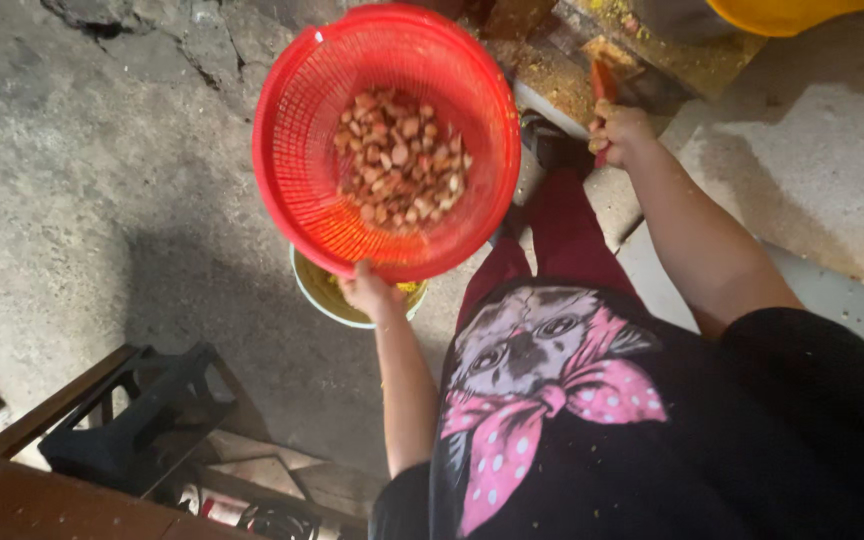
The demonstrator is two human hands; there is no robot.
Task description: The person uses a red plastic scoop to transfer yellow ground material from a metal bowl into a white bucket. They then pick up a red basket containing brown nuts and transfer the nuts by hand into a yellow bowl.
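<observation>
My left hand [370,292] grips the near rim of a round red plastic strainer basket [297,130], held up over the concrete floor. Several small reddish-brown and pale chopped pieces [399,160] lie in its bottom. Right under the basket, on the floor, stands a pale bowl [314,293] with something yellow inside, mostly hidden by the basket and my hand. My right hand [618,132] is out to the right, fingers closed around an orange-red handle [603,82] that sticks up out of the fist. What the handle belongs to is hidden.
Rough grey concrete floor [102,200] lies to the left. A black plastic stool or crate [142,420] and wooden boards [22,495] sit at the lower left. A wooden block with yellow scraps [562,70] and a yellow container [782,12] are at the top right.
</observation>
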